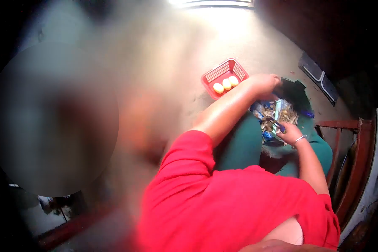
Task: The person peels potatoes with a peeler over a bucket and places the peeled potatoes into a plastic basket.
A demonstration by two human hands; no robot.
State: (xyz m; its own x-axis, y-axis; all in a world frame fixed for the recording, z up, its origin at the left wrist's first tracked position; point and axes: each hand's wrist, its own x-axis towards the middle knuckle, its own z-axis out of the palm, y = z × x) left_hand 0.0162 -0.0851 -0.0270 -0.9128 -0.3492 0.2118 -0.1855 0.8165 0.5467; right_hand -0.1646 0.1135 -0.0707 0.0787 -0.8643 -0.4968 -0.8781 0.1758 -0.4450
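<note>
My left hand reaches over the far edge of a dark bin, its fingers bent round something too hidden to name. My right hand, with a bracelet at the wrist, is closed on a small dark-handled tool above the bin's contents. Brownish scraps and blue and pale wrappers lie in the bin, between my green-clad legs. Left of my left hand, a red basket holds three pale yellow oval pieces.
A dark flat object with a light edge lies on the floor at the upper right. Reddish-brown wooden framing stands close by my right side. Much of the left side is blurred.
</note>
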